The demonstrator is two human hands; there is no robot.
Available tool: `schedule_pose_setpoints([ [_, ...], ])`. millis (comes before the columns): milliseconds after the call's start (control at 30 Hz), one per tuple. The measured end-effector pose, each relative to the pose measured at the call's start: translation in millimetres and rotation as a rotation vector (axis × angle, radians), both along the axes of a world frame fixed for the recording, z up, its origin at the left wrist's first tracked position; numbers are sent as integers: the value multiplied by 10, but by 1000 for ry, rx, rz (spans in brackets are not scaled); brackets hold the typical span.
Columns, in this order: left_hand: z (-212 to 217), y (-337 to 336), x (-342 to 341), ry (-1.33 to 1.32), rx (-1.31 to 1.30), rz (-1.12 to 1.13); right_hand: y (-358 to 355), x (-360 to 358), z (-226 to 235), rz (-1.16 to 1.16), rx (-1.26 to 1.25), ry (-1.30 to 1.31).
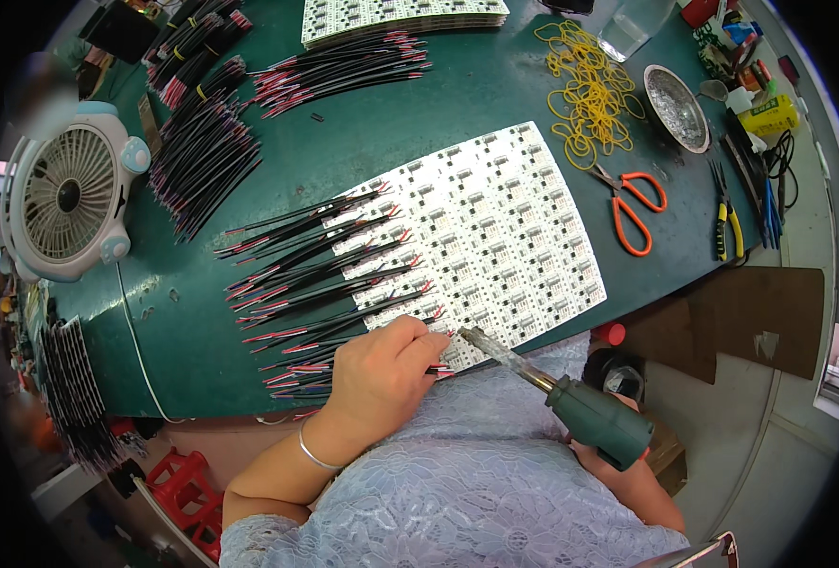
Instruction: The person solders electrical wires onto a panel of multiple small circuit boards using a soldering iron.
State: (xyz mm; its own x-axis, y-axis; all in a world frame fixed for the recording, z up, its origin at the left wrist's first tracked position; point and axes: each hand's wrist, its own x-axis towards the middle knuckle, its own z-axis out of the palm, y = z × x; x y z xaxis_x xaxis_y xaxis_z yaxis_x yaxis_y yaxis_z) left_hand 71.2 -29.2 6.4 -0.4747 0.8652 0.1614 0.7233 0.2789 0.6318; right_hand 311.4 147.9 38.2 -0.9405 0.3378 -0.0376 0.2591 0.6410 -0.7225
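A white circuit board panel (495, 222) with rows of small components lies on the green table near its front edge. Along its left side, several black wires (292, 275) with red and white ends rest on the board and stick out over the table. My left hand (382, 369) is closed in a pinch at the panel's near left corner, on a wire whose tip shows by the fingers. My right hand (609, 454), partly hidden behind the tool, grips a soldering iron (595, 421) with a green body. The iron's tip meets the board just right of my left fingertips.
Wire bundles (206, 142) and a white fan (69, 194) stand at the left. More panels (401, 21) are stacked at the back. Yellow rubber bands (590, 90), a metal bowl (675, 109), orange-handled scissors (633, 208) and pliers (724, 213) lie to the right.
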Motion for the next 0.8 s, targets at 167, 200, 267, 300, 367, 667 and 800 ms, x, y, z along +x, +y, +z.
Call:
schedule_pose_setpoints([
  [167, -1, 13, -29, -11, 2, 5, 40, -19, 26, 72, 92, -11],
  [200, -6, 12, -31, -25, 7, 9, 36, -17, 27, 66, 94, -24],
  [267, 7, 15, -31, -18, 0, 5, 34, -32, 40, 59, 94, -36],
  [300, 11, 17, -31, -11, -5, 2, 34, -62, 61, 63, 105, -24],
  [367, 11, 18, -37, -6, -1, -3, 32, -73, 66, 68, 117, -13],
  [667, 20, 24, -40, 3, 5, -12, 62, -82, 55, 105, 97, 45],
  [800, 35, 32, -42, 7, -4, -12, 26, -33, 13, 65, 120, 38],
])
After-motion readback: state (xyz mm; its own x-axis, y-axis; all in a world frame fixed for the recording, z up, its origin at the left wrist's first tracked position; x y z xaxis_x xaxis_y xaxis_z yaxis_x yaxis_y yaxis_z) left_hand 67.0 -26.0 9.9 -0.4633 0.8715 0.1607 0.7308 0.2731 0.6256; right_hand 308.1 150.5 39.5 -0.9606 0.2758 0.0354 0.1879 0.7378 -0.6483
